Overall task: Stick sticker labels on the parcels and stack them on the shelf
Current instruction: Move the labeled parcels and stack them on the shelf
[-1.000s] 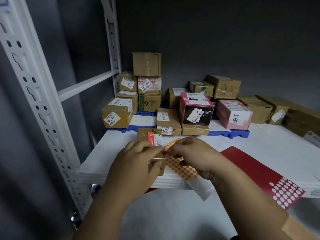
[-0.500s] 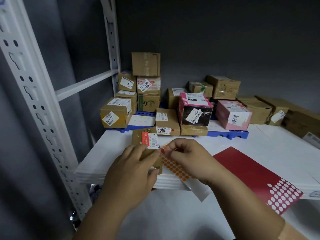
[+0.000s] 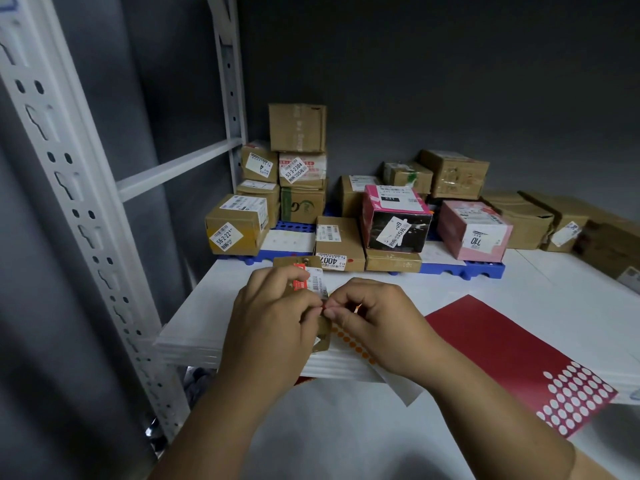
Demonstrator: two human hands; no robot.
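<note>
- Brown cardboard, a small flat parcel [image 3: 320, 327] with a red-and-white label, sits at the front edge of the white shelf [image 3: 207, 306], gripped by the left hand [image 3: 273, 327].
- Right hand [image 3: 377, 323], fingertips pinched together, meets the left hand at the parcel's edge; what it pinches cannot be made out.
- Orange dot sticker sheet [image 3: 349, 341] lies under the hands; red sheet [image 3: 502, 348] at three o'clock.
- Stacked boxes [image 3: 298, 128] fill twelve o'clock.
</note>
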